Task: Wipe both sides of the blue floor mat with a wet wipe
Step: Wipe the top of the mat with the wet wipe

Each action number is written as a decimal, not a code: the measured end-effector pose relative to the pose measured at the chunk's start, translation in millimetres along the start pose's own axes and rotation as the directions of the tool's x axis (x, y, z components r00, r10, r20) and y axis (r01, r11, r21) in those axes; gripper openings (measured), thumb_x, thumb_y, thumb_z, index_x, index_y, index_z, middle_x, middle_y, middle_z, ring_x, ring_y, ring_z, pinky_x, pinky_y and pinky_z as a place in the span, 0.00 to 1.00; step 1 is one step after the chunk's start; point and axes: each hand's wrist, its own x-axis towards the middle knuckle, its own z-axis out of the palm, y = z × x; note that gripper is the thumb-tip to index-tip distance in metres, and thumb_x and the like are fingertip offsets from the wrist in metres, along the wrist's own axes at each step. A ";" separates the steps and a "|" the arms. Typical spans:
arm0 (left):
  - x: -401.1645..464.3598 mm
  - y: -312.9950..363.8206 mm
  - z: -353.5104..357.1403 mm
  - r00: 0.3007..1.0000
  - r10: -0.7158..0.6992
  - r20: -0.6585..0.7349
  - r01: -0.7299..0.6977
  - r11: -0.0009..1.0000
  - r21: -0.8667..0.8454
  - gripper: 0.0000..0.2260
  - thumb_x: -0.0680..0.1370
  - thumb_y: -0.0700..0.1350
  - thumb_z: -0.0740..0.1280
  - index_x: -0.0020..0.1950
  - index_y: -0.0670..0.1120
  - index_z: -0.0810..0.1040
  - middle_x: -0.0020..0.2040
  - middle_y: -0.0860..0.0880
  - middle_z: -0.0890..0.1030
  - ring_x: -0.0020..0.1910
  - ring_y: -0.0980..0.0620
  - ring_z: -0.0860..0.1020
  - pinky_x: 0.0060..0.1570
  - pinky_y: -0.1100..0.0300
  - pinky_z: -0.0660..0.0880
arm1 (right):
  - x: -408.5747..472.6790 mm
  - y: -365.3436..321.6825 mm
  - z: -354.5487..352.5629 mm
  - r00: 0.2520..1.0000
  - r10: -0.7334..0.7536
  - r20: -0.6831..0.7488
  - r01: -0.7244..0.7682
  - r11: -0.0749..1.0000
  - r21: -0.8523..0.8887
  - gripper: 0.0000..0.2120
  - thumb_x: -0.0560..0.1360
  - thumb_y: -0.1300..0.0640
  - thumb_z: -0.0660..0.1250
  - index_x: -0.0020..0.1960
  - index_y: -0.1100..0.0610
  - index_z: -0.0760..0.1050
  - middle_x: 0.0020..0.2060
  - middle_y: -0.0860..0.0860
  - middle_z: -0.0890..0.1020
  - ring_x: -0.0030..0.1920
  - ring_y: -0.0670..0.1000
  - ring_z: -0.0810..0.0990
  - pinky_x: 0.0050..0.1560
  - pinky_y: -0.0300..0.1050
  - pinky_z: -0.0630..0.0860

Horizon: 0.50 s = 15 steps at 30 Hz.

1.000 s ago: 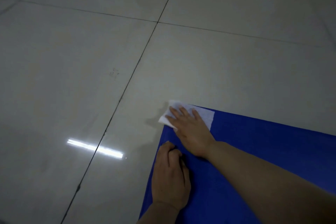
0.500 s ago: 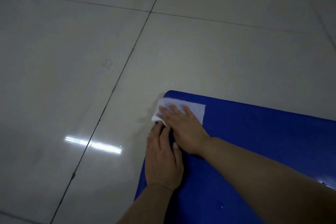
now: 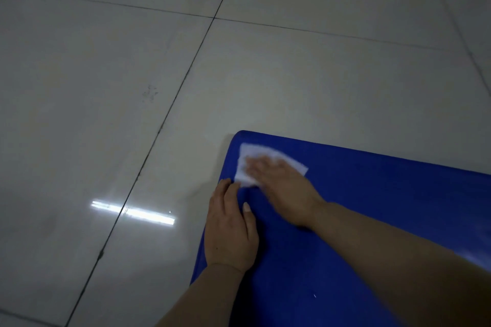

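Note:
The blue floor mat (image 3: 372, 207) lies flat on the tiled floor, its rounded far-left corner in view. A white wet wipe (image 3: 255, 156) is spread on the mat just inside that corner. My right hand (image 3: 284, 183) presses flat on the wipe, fingers pointing left and blurred by motion. My left hand (image 3: 231, 228) rests palm down on the mat's left edge, just below the wipe, fingers together and touching the wipe's lower corner.
Glossy pale floor tiles (image 3: 106, 87) with dark grout lines surround the mat. A bright lamp reflection (image 3: 132, 212) lies on the floor left of my left hand. A small scuff mark (image 3: 150, 93) shows on the left tile.
The wipe and my right hand moved from overhanging the mat's corner to fully on the mat. My left hand slid forward along the left edge toward the wipe.

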 end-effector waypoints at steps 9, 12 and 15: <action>-1.8 0.1 1.1 1.000 0.003 -0.013 -0.002 1.000 0.023 0.21 0.79 0.48 0.53 0.65 0.37 0.72 0.65 0.39 0.74 0.64 0.40 0.74 0.64 0.44 0.69 | -28.9 -4.3 10.0 0.987 -0.155 0.036 0.158 0.984 -0.079 0.29 0.76 0.63 0.62 0.75 0.56 0.60 0.75 0.53 0.61 0.74 0.52 0.58 0.73 0.55 0.54; -1.1 1.1 0.3 1.000 -0.015 0.007 0.014 0.999 0.046 0.22 0.79 0.48 0.52 0.67 0.38 0.71 0.67 0.40 0.73 0.66 0.41 0.72 0.66 0.46 0.66 | -18.3 23.2 -2.9 0.970 0.197 -0.141 -0.212 0.972 -0.103 0.26 0.79 0.63 0.55 0.76 0.59 0.57 0.75 0.55 0.61 0.75 0.56 0.59 0.74 0.53 0.58; -0.9 2.0 -0.5 1.000 -0.020 0.015 0.019 0.998 0.059 0.22 0.79 0.49 0.51 0.67 0.39 0.72 0.67 0.41 0.73 0.66 0.42 0.72 0.66 0.45 0.68 | -18.8 44.3 -15.6 0.865 0.477 -0.155 -0.492 0.867 -0.075 0.32 0.80 0.57 0.58 0.78 0.56 0.45 0.78 0.53 0.49 0.77 0.54 0.48 0.74 0.50 0.47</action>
